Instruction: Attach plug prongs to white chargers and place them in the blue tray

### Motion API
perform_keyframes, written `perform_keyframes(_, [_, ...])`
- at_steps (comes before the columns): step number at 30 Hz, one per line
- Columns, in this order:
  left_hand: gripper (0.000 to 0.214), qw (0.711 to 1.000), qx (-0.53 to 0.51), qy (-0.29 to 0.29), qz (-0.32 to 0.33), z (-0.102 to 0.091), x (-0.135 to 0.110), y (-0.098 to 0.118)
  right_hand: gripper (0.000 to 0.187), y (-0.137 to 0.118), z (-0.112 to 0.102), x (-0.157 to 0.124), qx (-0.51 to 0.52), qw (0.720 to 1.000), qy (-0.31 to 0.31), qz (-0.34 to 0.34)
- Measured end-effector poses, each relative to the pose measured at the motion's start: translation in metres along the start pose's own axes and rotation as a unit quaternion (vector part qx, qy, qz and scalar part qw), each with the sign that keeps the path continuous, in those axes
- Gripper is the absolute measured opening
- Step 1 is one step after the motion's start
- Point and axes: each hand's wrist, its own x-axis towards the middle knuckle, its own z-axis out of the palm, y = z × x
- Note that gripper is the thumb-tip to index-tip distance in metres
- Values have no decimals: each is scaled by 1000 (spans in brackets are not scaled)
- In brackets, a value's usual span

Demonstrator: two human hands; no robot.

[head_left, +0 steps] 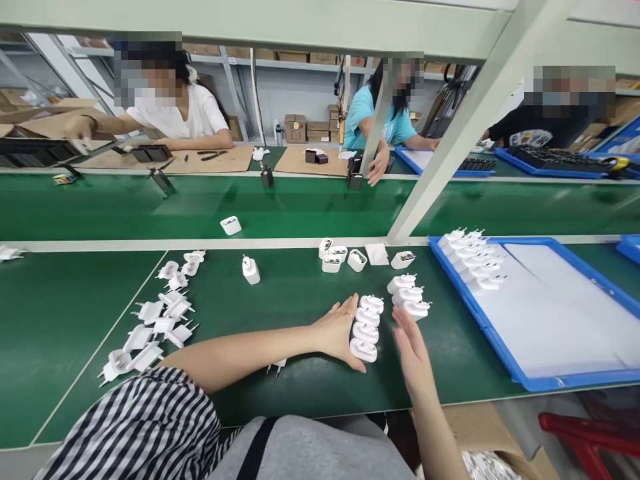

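Note:
A row of several white plug chargers (367, 325) stands on the green bench in front of me. My left hand (336, 331) is spread against the row's left side, fingertips by its far end and thumb by its near end. Apart from the row on its right, my right hand (411, 347) has its fingers stretched out and holds nothing. Just beyond it stands a shorter row of white chargers (407, 295) with pins pointing right. Farther back are several open white charger housings (332, 261) with parts showing inside, and a white square piece (377, 254).
Loose white plug pieces (164, 325) lie at left. One charger (251, 270) stands mid-bench, and an open housing (231, 225) sits on the green belt (300, 207). A blue tray (500, 360) at right holds chargers (473, 259). A slanted post (450, 133) rises ahead; co-workers sit opposite.

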Motion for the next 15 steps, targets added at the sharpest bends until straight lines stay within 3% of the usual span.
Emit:
perform_keyframes(3, [114, 1000, 0, -6, 9, 2, 1, 4, 55, 3, 19, 18, 101, 993, 5, 58])
perform_keyframes(6, [115, 1000, -17, -8, 8, 13, 3, 14, 54, 5, 25, 12, 139, 987, 13, 74])
perform_keyframes(10, [120, 998, -63, 13, 1, 45, 9, 39, 53, 11, -4, -12, 128, 988, 48, 68])
perform_keyframes(15, [114, 997, -75, 13, -7, 69, 26, 70, 49, 10, -45, -15, 41, 980, 161, 107])
